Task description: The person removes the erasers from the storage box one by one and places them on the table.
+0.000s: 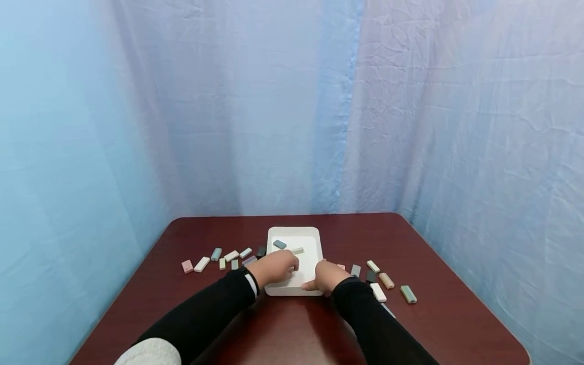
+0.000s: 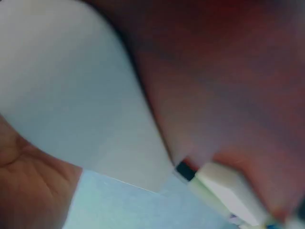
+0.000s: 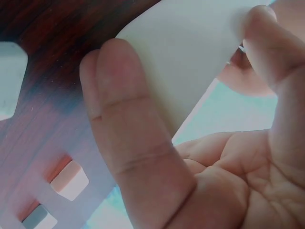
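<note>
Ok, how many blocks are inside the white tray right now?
2 visible in the white tray: a blue-grey block far left, a pale block mid-tray. The left hand may hide more.

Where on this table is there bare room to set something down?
Bare: the far strip behind the tray, the near middle between the sleeves, the right edge past the blocks. Crowded: both sides of the tray, and its near rim under the left hand and right hand.

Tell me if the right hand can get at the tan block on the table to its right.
Probably yes: the right hand grips the white tray's corner; the tan block lies uncovered nearby.
</note>
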The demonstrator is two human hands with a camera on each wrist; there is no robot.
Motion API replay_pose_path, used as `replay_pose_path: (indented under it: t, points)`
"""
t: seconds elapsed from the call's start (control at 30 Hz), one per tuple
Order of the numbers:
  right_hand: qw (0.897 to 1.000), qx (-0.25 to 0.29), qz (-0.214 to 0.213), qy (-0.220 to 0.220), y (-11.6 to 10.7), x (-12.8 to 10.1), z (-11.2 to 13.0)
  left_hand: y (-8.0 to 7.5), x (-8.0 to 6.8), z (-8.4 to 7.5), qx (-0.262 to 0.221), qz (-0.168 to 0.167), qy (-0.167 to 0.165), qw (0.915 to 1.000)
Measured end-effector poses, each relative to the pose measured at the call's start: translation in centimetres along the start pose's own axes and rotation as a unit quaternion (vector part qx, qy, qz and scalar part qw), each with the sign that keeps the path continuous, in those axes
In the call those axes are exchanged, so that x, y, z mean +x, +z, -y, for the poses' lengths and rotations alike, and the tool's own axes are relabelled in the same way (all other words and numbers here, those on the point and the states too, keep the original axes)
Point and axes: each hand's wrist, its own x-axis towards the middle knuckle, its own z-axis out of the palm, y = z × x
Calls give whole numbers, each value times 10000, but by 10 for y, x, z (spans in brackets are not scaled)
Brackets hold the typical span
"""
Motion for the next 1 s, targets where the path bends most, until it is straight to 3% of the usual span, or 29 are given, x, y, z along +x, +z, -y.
replay_pose_path:
  t: [0.1, 0.17, 0.3, 0.53, 0.67, 0.8, 1.0]
  points:
    - [10000, -2, 4, -67, -3, -1, 0, -6, -13, 6, -506, -701, -3, 9963]
    - [10000, 29, -2, -69, -2, -3, 0, -13, -25, 8, -796, -1110, -194, 9904]
    - [9999, 144, -68, -18, -3, -6, 2, -29, -52, 20, -903, -1472, -774, 9819]
    - [9998, 166, -57, -59, -3, -8, 2, -33, -111, 65, -608, -1082, -1860, 9747]
    - [9998, 196, -24, 20, -4, -8, 1, -29, -139, 85, -275, -789, -2224, 9714]
    - [9997, 156, -76, 167, -7, -4, 0, -24, -155, 95, -197, -509, -2459, 9678]
    - [9996, 144, 3, 236, -2, 1, 0, -19, -166, 93, -541, -131, -2648, 9627]
